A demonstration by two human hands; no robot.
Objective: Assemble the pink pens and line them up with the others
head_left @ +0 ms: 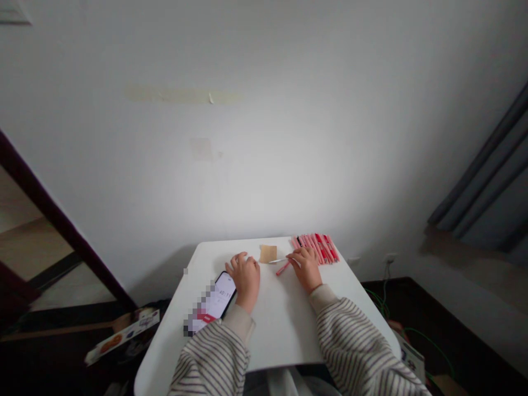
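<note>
My right hand (306, 268) is pinched, with a thin white stick (278, 260) reaching out from its fingertips to the left. A short pink pen-like piece (282, 268) lies just under those fingers; whether they touch it I cannot tell. Curved over the table, my left hand (246, 278) has its fingers apart and nothing visible in it. Between both hands, toward the back, sits a small tan square (268, 253), close to the stick's tip. Behind my right hand several slim pink and red pen-like items (325, 248) lie side by side, partly covered by the hand.
A phone (218, 300) with a lit screen lies on the white table (284, 341), beside my left wrist. The back edge of the table meets a pale wall (264, 165). Green cables (381, 302) run along the floor at the right; a box (124, 335) is low at the left.
</note>
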